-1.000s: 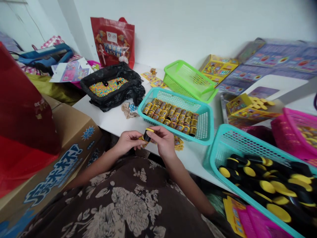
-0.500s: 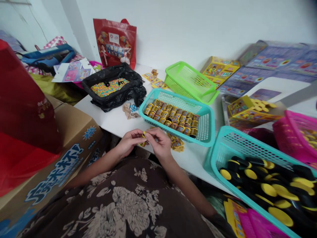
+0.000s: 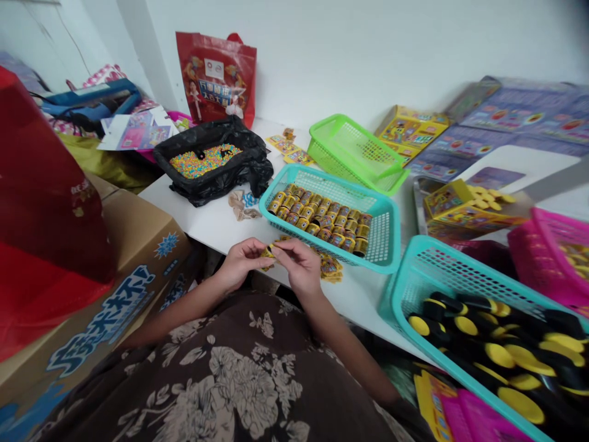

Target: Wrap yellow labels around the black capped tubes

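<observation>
At table's edge, left hand (image 3: 240, 263) and right hand (image 3: 299, 264) pinch a small yellow piece (image 3: 269, 252).

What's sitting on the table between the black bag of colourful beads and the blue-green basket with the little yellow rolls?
In the head view, a small crumpled beige scrap lies on the white table between them.

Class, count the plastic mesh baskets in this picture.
4: a green basket at the back, a teal basket mid-table, a second teal basket front right, a pink basket at the right edge.
</observation>
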Action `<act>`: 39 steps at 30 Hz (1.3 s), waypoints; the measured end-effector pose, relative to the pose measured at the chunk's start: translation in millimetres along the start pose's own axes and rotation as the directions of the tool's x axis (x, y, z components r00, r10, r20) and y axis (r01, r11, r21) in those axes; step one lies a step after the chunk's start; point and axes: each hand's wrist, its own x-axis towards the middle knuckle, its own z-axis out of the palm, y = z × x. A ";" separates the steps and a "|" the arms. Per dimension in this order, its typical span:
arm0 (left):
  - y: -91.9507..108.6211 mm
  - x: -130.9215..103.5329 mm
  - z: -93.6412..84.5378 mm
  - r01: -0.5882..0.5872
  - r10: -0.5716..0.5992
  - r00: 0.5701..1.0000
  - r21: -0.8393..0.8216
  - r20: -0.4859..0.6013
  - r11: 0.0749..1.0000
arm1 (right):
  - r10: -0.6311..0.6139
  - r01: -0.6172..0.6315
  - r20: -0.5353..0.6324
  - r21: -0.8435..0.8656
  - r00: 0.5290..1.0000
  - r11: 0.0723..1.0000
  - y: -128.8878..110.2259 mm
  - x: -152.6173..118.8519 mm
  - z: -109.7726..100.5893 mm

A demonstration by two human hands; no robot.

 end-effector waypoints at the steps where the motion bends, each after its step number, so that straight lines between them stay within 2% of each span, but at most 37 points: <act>1: 0.7 -0.2 0.2 -0.010 0.010 1.000 -0.010 -0.005 1.000 | -0.038 0.039 0.027 -0.033 0.999 0.999 -1.4 0.6 -1.3; 4: 3.8 -1.4 1.6 -0.046 0.046 0.999 -0.033 -0.026 0.998 | -0.089 0.097 0.104 -0.069 0.991 0.993 -4.3 2.5 -4.9; 9: 9.7 -3.0 3.8 0.005 -0.007 1.000 -0.114 -0.023 0.993 | -0.001 -0.010 0.155 0.067 0.988 0.998 1.5 -1.5 -2.6; 15: 10.2 -3.4 5.5 0.099 -0.098 0.995 -0.155 0.010 0.983 | 0.078 -0.098 0.120 0.172 0.990 0.980 10.8 -8.0 2.9; 18: 10.7 -2.7 6.6 0.131 -0.130 0.991 -0.152 0.017 0.980 | 0.047 -0.057 0.077 0.139 0.996 0.989 9.9 -7.2 2.1; 24: 9.4 -1.6 5.7 0.153 -0.152 0.988 -0.147 0.019 0.977 | -0.029 0.018 0.102 0.105 0.994 0.994 4.5 -5.2 0.8; 28: 10.4 -1.3 7.7 0.168 -0.169 0.986 -0.179 0.010 0.969 | -0.044 0.038 0.067 0.084 0.997 0.996 1.4 -4.3 -0.4; 33: 14.7 -0.7 9.5 0.162 -0.158 0.987 -0.217 0.033 0.963 | -0.158 0.159 0.034 -0.037 0.987 0.987 -4.3 -5.0 -3.8; 35: 15.2 -1.0 9.4 0.160 -0.155 0.987 -0.217 0.044 0.963 | -0.138 0.139 0.040 -0.028 0.990 0.990 -4.2 -5.8 -4.6; 39: 14.4 -1.2 10.1 0.169 -0.163 0.986 -0.228 0.044 0.959 | -0.056 0.060 -0.042 0.087 0.998 0.994 -1.0 -6.7 -3.6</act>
